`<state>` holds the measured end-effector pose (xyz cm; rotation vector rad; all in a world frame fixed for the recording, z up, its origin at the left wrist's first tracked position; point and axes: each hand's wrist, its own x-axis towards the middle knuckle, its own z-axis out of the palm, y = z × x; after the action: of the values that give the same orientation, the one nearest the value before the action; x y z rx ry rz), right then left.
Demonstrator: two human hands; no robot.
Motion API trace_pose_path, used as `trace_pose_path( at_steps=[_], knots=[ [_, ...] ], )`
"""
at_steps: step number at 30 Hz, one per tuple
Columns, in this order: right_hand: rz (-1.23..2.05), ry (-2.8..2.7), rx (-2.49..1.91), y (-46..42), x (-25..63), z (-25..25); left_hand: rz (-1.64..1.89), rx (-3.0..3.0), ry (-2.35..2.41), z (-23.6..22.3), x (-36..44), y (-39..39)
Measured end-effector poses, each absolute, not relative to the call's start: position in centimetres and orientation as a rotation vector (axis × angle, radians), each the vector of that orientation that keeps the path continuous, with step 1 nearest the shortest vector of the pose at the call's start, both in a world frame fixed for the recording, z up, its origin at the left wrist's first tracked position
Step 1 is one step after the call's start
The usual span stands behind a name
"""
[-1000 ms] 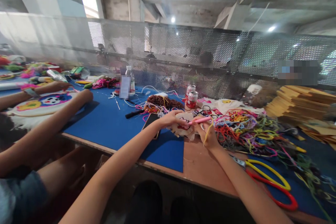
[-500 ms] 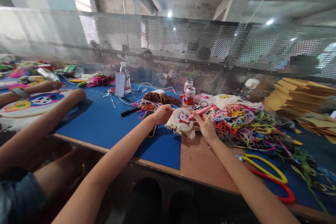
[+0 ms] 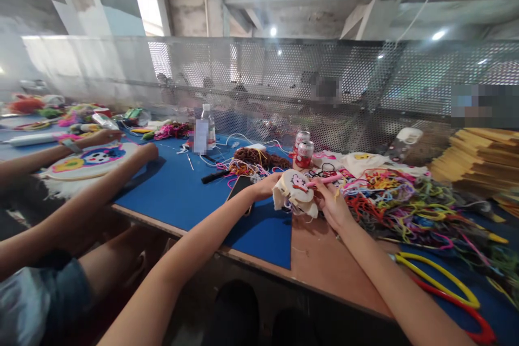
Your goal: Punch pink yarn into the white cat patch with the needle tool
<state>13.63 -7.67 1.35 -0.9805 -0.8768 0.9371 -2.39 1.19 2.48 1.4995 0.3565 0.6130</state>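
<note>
My left hand (image 3: pixel 268 186) is closed on the left side of a small embroidery hoop (image 3: pixel 291 193). Its cream fabric shows a pink and red figure with dark outlines, and loose cloth hangs below the rim. In my right hand (image 3: pixel 333 204) is a pink punch needle pen (image 3: pixel 333 179), gripped between the fingers and slanting down to the left. The pen's tip end meets the fabric beside the figure; the point itself is too small to make out. Under my left forearm lies a dark phone (image 3: pixel 240 187), partly hidden.
Tangled yarn (image 3: pixel 389 200) heaps up on the right, with yellow- and red-handled scissors (image 3: pixel 446 275) near the edge. Two drink cans (image 3: pixel 304 154), brown yarn (image 3: pixel 259 158) and a bottle (image 3: pixel 207 119) stand or lie behind. A co-worker's arms rest around a larger hoop (image 3: pixel 60 175) at left.
The view has swung left and up, so everything sits further right and lower. The pen lies flatter than before. Both hands keep their hold on hoop and pen.
</note>
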Motion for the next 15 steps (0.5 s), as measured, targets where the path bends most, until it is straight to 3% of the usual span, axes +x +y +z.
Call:
trace_pose_path(
  at_steps=[7,15],
  knots=[
    [0.895,-0.868,-1.0,-7.3,13.0,0.4,0.889,1.519,0.349,0.6,-1.2,0.7],
    [0.846,-0.845,-1.028,-7.1,12.9,0.1,0.92,1.584,0.458,1.2,-1.2,0.7]
  ],
)
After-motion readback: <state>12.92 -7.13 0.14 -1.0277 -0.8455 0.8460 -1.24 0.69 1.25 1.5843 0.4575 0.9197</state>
